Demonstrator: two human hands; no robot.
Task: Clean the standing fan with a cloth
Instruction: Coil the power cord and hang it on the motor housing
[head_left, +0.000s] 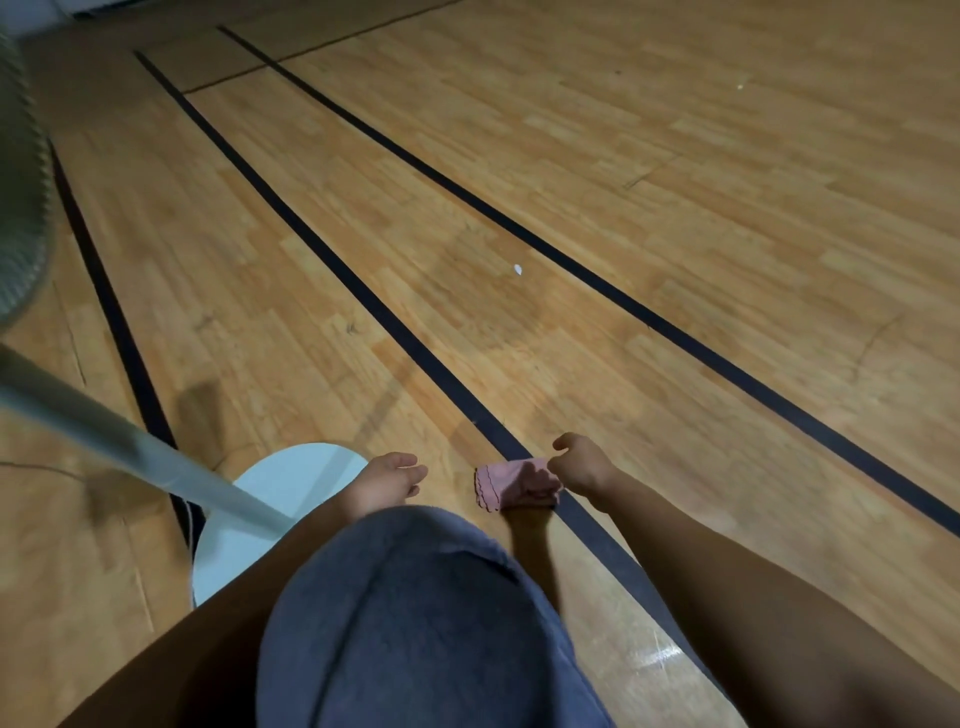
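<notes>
1 pink cloth (511, 486), bunched, is seen low at the wooden floor (675, 208), over 1 of its 3 black lines (410, 340) (whether it is lifted cannot be told). Its right edge is pinched by the curled fingers of the right hand (579, 467). The standing fan (130, 447) is found to the left: its round white base (301, 473) is set on the floor, its pale pole is blurred, and its grille (21, 182) is cut by the frame edge. The left hand (389, 480), fingers loosely spread, is held over the base's right rim. A grey-clad knee (415, 623) is seen below.
</notes>
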